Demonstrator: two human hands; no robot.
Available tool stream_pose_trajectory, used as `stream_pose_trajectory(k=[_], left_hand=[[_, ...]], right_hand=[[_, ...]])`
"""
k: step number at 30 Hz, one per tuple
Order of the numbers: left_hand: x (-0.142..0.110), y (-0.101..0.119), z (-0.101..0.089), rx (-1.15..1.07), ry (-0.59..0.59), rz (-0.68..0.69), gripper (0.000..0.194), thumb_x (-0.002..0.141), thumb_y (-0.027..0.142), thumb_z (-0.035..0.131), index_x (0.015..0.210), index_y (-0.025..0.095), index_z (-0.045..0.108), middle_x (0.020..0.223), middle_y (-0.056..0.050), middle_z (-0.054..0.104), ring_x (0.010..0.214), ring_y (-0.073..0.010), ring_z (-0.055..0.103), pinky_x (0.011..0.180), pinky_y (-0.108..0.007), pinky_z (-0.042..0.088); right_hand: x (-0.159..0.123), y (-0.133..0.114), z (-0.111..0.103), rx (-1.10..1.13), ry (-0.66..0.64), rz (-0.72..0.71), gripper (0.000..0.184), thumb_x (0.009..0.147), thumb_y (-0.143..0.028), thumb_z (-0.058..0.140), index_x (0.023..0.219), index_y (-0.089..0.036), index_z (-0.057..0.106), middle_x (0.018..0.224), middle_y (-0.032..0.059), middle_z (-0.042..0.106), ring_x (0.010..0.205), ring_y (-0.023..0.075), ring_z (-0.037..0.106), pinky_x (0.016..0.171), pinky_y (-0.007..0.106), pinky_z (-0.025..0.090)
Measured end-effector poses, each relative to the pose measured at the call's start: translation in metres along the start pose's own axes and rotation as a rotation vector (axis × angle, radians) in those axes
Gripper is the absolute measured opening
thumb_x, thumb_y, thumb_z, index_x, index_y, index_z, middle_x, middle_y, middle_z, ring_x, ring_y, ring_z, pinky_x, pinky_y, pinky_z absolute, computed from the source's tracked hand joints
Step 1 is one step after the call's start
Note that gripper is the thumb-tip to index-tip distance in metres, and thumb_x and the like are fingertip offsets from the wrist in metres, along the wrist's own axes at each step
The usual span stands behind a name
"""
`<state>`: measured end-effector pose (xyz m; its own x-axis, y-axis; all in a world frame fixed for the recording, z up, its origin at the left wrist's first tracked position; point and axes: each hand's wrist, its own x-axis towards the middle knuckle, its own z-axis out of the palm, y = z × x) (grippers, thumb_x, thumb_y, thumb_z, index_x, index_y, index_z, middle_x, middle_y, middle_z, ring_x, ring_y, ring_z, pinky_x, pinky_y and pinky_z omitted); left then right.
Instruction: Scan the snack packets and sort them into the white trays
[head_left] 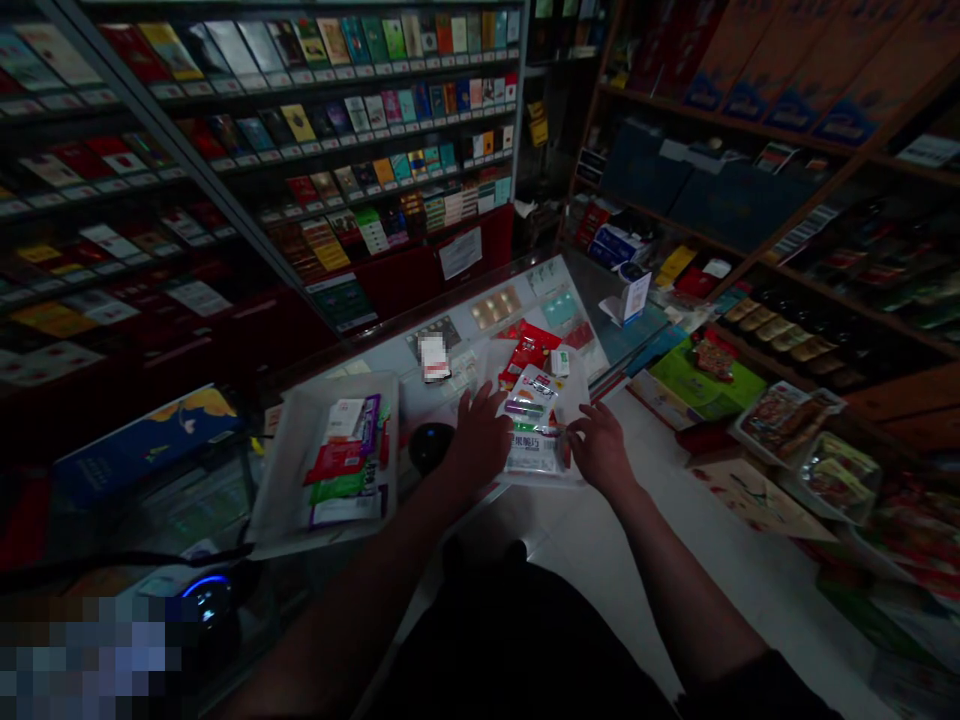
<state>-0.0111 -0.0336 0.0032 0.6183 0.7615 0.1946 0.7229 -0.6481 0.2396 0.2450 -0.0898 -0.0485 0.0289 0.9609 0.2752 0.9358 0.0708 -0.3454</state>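
My left hand (480,440) is at the left edge of a silver-white snack packet (534,452), its fingers curled and partly hidden. At the packet's right edge, my right hand (600,445) has its thumb and fingertips pinched together. The packet lies at the near end of a translucent plastic tray (576,385). Just beyond it in the tray are another white packet (536,388), a red snack packet (531,345) and a small white-and-green box (560,362).
A translucent bin (274,500) holding several coloured packets stands left on the glass counter (592,300). Between bin and tray sits a dark round object (431,447). A white pack (433,357) lies behind. Cigarette shelves (337,70) line the back; boxed snacks (787,420) stand right.
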Motion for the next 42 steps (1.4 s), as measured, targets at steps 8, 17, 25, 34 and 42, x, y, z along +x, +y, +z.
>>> stream_pose_trajectory(k=[8,17,25,34,42], left_hand=[[-0.062,-0.021,-0.046,-0.123,0.086,-0.084,0.019,0.094,0.021,0.056,0.105,0.023,0.072,0.148,-0.008,0.057,0.151,-0.0286,0.038,0.127,-0.06,0.022],[-0.166,-0.131,-0.06,-0.021,0.143,-0.324,0.026,0.098,0.03,0.051,0.112,0.021,0.071,0.141,-0.012,0.062,0.14,-0.0286,0.05,0.119,-0.051,0.037],[-0.216,-0.201,-0.067,0.069,-0.028,-0.426,0.033,0.096,0.029,0.052,0.124,0.025,0.069,0.142,-0.008,0.064,0.135,-0.0312,0.053,0.112,-0.053,0.042],[-0.23,-0.207,-0.065,0.127,-0.233,-0.428,0.04,0.088,0.021,0.06,0.125,0.031,0.071,0.155,-0.007,0.053,0.147,-0.0355,0.039,0.12,-0.065,0.027],[-0.241,-0.203,-0.059,0.089,-0.303,-0.402,0.045,0.082,0.018,0.065,0.124,0.034,0.074,0.162,-0.007,0.045,0.157,-0.0383,0.024,0.123,-0.068,0.013]], right_hand=[[-0.007,-0.057,-0.004,0.101,0.08,-0.024,0.017,0.089,-0.024,0.061,0.094,-0.018,0.076,0.128,0.0163,0.068,0.134,0.0326,0.053,0.117,0.06,0.039],[0.0,-0.165,-0.003,0.252,0.044,-0.063,0.018,0.093,-0.023,0.058,0.1,-0.019,0.074,0.141,0.0143,0.061,0.146,0.034,0.041,0.121,0.059,0.035],[-0.001,-0.247,0.026,0.301,-0.058,-0.137,0.017,0.092,-0.018,0.058,0.101,-0.019,0.073,0.143,0.0136,0.059,0.149,0.0335,0.037,0.121,0.058,0.035],[0.008,-0.322,0.055,0.228,-0.388,-0.357,0.017,0.096,-0.018,0.055,0.097,-0.017,0.072,0.117,0.0126,0.071,0.113,0.0251,0.064,0.103,0.038,0.049],[0.027,-0.374,0.085,-0.06,-0.791,-0.414,0.021,0.091,-0.012,0.057,0.099,-0.014,0.076,0.102,0.0155,0.077,0.094,0.029,0.075,0.08,0.036,0.06]])
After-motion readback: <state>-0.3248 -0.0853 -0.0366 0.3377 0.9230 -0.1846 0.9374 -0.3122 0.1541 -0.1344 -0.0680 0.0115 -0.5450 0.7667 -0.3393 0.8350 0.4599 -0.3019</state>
